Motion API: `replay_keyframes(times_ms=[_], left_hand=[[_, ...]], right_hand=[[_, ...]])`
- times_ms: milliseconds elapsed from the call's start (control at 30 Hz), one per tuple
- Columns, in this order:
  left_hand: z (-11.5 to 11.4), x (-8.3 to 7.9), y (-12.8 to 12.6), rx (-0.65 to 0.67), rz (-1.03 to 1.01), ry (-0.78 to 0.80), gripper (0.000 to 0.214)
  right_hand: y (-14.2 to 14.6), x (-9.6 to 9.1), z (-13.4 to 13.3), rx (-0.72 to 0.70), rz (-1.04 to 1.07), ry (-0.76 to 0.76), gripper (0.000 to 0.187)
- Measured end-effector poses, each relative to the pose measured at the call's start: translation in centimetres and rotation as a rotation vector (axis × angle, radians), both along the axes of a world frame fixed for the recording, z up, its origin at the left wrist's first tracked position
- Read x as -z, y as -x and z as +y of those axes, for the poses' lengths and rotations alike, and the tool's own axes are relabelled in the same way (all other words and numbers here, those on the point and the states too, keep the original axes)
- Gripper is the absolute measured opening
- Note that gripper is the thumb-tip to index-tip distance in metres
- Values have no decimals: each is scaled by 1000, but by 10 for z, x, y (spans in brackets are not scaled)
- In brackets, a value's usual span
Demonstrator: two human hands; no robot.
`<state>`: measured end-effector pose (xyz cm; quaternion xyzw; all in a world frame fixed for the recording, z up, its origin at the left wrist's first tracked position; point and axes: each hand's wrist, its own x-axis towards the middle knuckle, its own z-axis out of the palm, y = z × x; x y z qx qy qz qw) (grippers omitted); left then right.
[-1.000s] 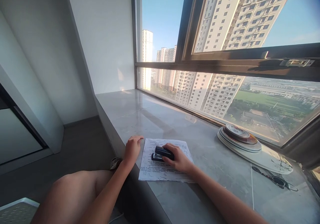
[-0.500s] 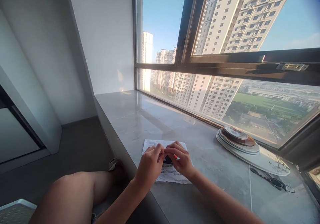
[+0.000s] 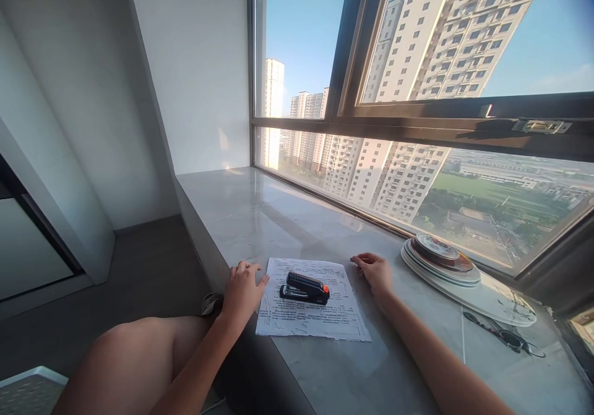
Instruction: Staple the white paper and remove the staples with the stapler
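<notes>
A printed sheet of paper [image 3: 320,316] lies flat on the grey marble window ledge [image 3: 260,217]. A black stapler [image 3: 304,287] with an orange end rests on the middle of the sheet. My left hand [image 3: 241,290] lies on the ledge beside the paper's left edge, fingers spread, thumb touching the sheet. My right hand [image 3: 374,272] rests on the ledge just past the paper's upper right corner, fingers loosely curled and empty. Neither hand touches the stapler.
A stack of decorated plates [image 3: 440,259] stands to the right on a large white plate [image 3: 501,297]. Dark scissors [image 3: 505,336] lie near them. The window glass [image 3: 417,180] runs along the back. My bare knee [image 3: 134,353] is below the ledge's front edge.
Both hands were together over the stapler half a second ago. They have since let go and moved apart to either side of the paper, leaving the stapler on the sheet.
</notes>
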<state>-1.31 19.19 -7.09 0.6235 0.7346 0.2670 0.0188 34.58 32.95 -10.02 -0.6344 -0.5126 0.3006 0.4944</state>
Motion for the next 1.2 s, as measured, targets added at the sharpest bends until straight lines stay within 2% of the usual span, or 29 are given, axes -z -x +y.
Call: replay_keyframes(times_ms=[100, 267, 333, 400, 433, 467, 567, 600, 667, 767, 900, 967, 1067, 1200], left_hand=[[-1, 4, -2, 23, -18, 58, 23], [-4, 1, -8, 33, -19, 69, 26], [-5, 2, -10, 52, -15, 66, 27], [-4, 3, -12, 61, -12, 68, 26], [-4, 4, -14, 64, -14, 74, 25], [-3, 5, -16, 65, -19, 83, 24], [-1, 8, -20, 49, -47, 112, 20], [0, 8, -21, 40, -58, 118, 19], [0, 8, -23, 37, -88, 125, 16], [0, 10, -24, 54, -148, 114, 17], [4, 13, -16, 33, -232, 62, 17], [8, 13, -5, 20, -267, 6, 16], [14, 9, 18, 27, -331, -102, 18], [17, 4, 47, 4, -360, -121, 25]], right_hand=[[1, 3, 2, -15, 117, 41, 30], [3, -4, 1, -65, 30, 71, 39], [11, -14, -6, -29, -65, -66, 39], [28, -28, -20, -34, -203, -298, 35], [40, -36, -29, -104, -256, -399, 35], [52, -42, -39, -235, -272, -455, 36], [89, -53, -71, -665, -347, -451, 34], [99, -53, -81, -756, -418, -433, 33], [114, -48, -95, -833, -580, -412, 42], [124, -39, -104, -830, -725, -393, 48], [114, -36, -93, -791, -701, -398, 47], [100, -36, -78, -669, -640, -413, 45], [71, -34, -52, -408, -592, -414, 39], [39, -24, -27, -332, -685, -367, 38]])
